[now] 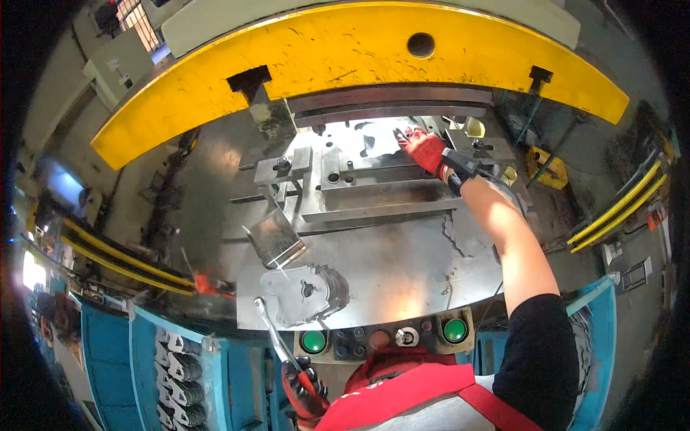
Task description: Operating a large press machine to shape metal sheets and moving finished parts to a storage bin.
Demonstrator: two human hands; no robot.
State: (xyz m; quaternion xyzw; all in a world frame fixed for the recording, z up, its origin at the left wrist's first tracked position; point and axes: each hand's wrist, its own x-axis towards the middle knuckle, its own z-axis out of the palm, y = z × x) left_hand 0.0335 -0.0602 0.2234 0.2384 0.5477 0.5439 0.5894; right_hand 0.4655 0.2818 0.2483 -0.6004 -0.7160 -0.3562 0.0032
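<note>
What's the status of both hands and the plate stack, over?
Left hand gripping red-handled tool. Right hand at die block, hold unclear. Plate stack on steel table. Yellow beam crosses view above right hand.

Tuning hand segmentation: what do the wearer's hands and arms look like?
Right hand: red glove, dark wristband with a dark block, bare forearm, short black sleeve. Left hand: red-and-black glove; the left sleeve is hidden.

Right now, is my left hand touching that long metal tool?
Touching. The head view shows the left hand gripping the long metal tool near its lower end.
</note>
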